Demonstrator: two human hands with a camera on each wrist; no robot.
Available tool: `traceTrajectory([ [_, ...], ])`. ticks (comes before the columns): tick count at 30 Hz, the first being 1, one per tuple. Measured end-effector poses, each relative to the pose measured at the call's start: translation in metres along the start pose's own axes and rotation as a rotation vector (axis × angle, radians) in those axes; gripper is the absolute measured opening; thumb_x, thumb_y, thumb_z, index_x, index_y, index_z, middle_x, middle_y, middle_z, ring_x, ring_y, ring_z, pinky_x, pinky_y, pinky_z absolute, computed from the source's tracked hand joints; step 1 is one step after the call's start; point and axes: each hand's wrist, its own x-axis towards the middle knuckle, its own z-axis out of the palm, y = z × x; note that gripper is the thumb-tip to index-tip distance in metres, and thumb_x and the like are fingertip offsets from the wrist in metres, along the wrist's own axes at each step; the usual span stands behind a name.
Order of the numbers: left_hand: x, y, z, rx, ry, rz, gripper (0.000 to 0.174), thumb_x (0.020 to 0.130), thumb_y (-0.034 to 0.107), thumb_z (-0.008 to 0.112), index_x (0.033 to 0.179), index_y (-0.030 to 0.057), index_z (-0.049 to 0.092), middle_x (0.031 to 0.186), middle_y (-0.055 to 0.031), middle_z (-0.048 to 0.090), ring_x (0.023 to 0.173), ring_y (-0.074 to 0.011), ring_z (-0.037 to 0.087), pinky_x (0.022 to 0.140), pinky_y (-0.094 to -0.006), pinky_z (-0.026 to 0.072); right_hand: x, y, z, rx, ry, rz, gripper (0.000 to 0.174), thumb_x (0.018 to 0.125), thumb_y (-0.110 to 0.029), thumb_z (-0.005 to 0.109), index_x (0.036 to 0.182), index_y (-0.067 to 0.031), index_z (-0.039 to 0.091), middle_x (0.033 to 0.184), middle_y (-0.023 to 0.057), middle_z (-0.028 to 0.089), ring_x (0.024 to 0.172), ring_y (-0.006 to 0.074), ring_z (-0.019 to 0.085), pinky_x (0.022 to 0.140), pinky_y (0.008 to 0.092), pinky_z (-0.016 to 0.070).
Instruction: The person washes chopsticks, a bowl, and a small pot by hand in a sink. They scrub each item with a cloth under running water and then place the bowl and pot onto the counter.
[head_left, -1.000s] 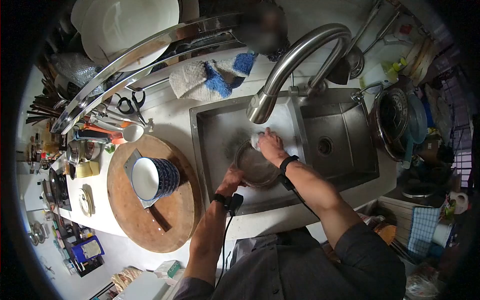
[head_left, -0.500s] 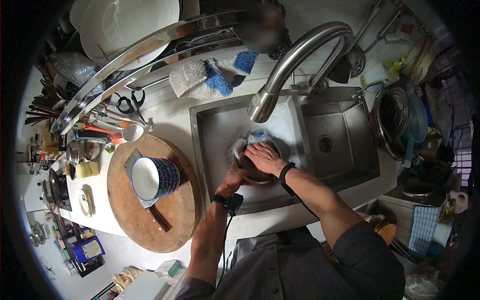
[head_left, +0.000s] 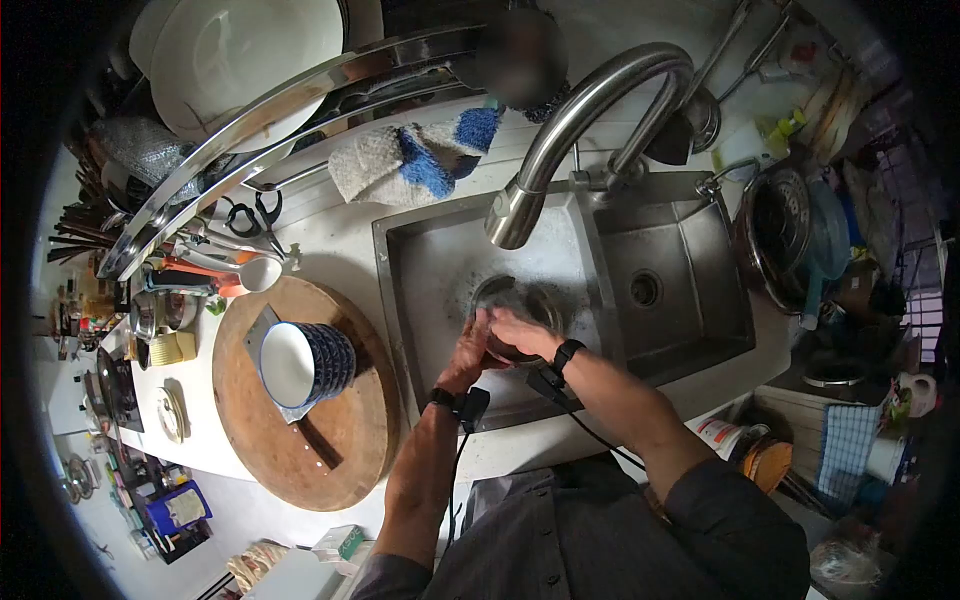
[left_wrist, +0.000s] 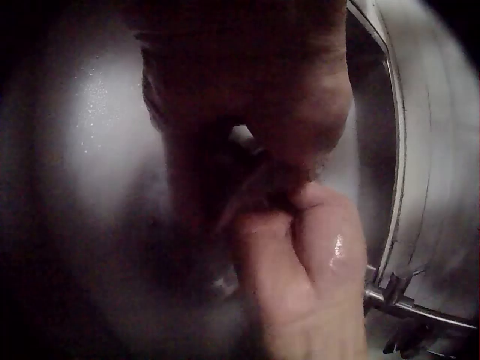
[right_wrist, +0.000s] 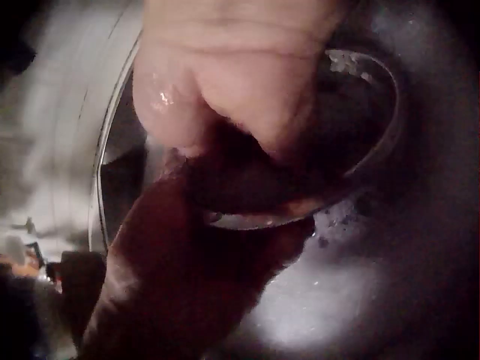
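Low in the large left basin, a round dark vessel [head_left: 545,312] stands in foamy water. My left hand [head_left: 468,354] grips its near left rim; the right wrist view shows that hand [right_wrist: 187,251] wrapped round the rim [right_wrist: 388,139]. My right hand [head_left: 524,336] is over the vessel with its thumb side against my left hand. In the left wrist view, the right hand [left_wrist: 307,270] meets the left hand [left_wrist: 247,90] at the thumbs. The right fingertips are hidden, and whether they hold a cloth cannot be told.
A curved faucet [head_left: 512,215] hangs over the basin. Left of the sink, stacked blue-patterned bowls [head_left: 290,364] and a cleaver [head_left: 318,444] lie on a round wooden board [head_left: 245,400]. Behind the sink hangs a blue and white towel [head_left: 375,165]. A second basin [head_left: 690,300] adjoins on the right.
My right hand has come from the vessel's far side down toward my left hand. The blue and white cloth seen under it half a second ago is out of sight. My left hand stays at the rim.
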Motion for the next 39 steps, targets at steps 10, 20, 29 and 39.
traceTrajectory([
  [10, -0.003, 0.003, -0.008, 0.017, 0.118, 0.076, 0.085, 0.090, 0.072, 0.047, 0.148, 0.0119, 0.030, 0.133, -0.0167, 0.053, 0.103, -0.0368, 0.066, 0.067, -0.0489, 0.0610, -0.018, -0.003, -0.016, -0.665, -0.144, -0.077, 0.023, 0.086, -0.012, 0.054, 0.102, 0.0020, 0.064, 0.092, 0.0149, 0.068, 0.091, 0.0310, 0.066, 0.078, 0.0407, 0.0533],
  [20, 0.008, -0.021, -0.007, 0.241, -0.032, 0.154, 0.078, 0.094, 0.066, 0.044, 0.145, 0.0075, 0.033, 0.135, -0.0207, 0.051, 0.111, -0.0387, 0.061, 0.073, -0.0504, 0.0605, 0.013, 0.010, -0.026, -0.675, 0.446, -0.375, 0.033, 0.092, -0.017, 0.049, 0.118, 0.0004, 0.060, 0.116, 0.0233, 0.060, 0.113, 0.0408, 0.056, 0.098, 0.0471, 0.0445],
  [29, 0.004, -0.001, -0.008, -0.007, 0.118, 0.008, 0.076, 0.095, 0.068, 0.037, 0.142, 0.0090, 0.037, 0.129, -0.0193, 0.057, 0.104, -0.0376, 0.066, 0.077, -0.0519, 0.0600, -0.037, -0.036, -0.025, -0.402, -0.177, -0.129, 0.037, 0.091, -0.015, 0.048, 0.123, -0.0015, 0.058, 0.117, 0.0198, 0.067, 0.109, 0.0289, 0.063, 0.089, 0.0380, 0.0492],
  [39, -0.001, -0.020, 0.007, 0.298, -0.036, 0.268, 0.074, 0.095, 0.065, 0.043, 0.143, 0.0095, 0.036, 0.127, -0.0193, 0.058, 0.102, -0.0329, 0.067, 0.076, -0.0476, 0.0608, 0.005, 0.005, -0.036, -0.786, 0.270, -0.272, 0.042, 0.084, -0.005, 0.045, 0.124, 0.0012, 0.056, 0.134, 0.0238, 0.053, 0.128, 0.0413, 0.047, 0.108, 0.0466, 0.0380],
])
